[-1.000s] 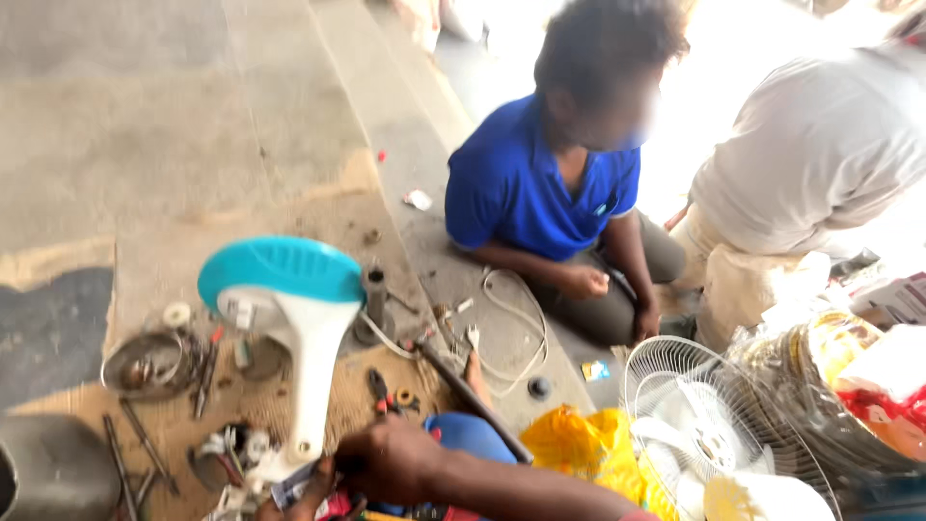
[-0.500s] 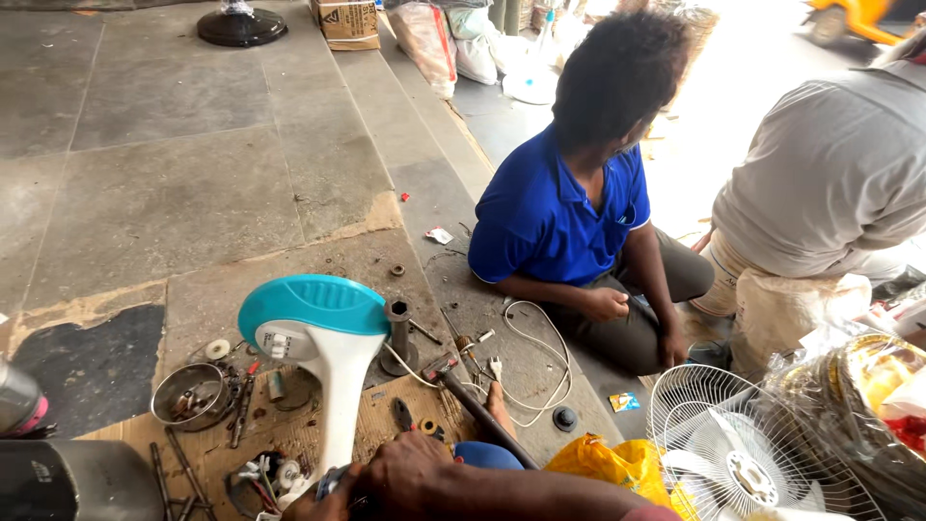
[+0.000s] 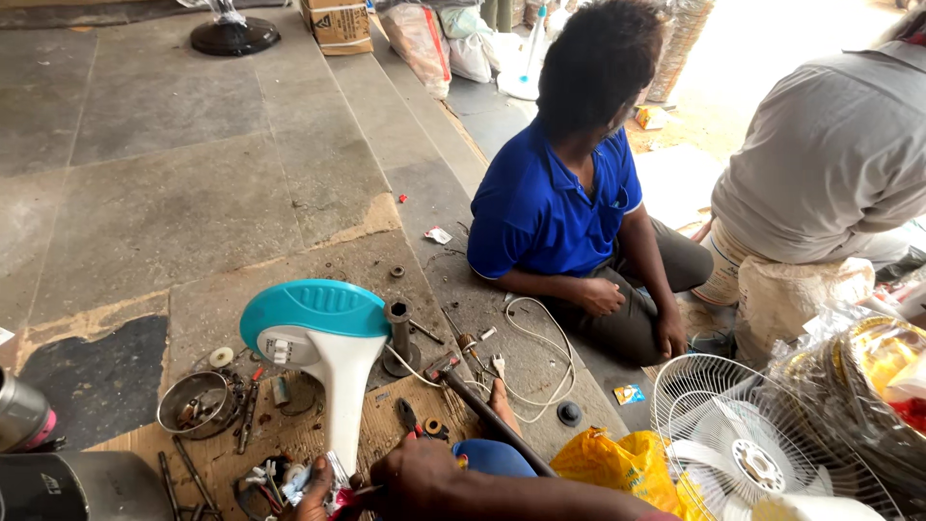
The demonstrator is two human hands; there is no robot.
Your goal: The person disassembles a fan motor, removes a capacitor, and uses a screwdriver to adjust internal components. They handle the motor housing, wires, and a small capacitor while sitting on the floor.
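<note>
A white fan stand neck with a teal oval base (image 3: 313, 314) lies on the brown cardboard (image 3: 386, 400). Its narrow end points toward me. My right hand (image 3: 417, 478) reaches in from the lower right, fingers curled around a red-handled tool (image 3: 349, 499) at that narrow end. Only the fingers of my left hand (image 3: 313, 500) show at the bottom edge, touching the loose wires and small parts (image 3: 275, 478) beside the neck. What they grip is hidden.
A person in a blue shirt (image 3: 559, 207) sits on the floor across from me; another in grey (image 3: 830, 154) sits at right. Nearby are a metal bowl of parts (image 3: 193, 403), a white cable (image 3: 540, 352), a metal rod (image 3: 487, 420), a white fan grille (image 3: 743, 444) and a yellow bag (image 3: 617, 463).
The view has lifted and pulled back, showing more floor and the far wall. My hands stay at the narrow end of the fan neck. The seated person has barely moved.
</note>
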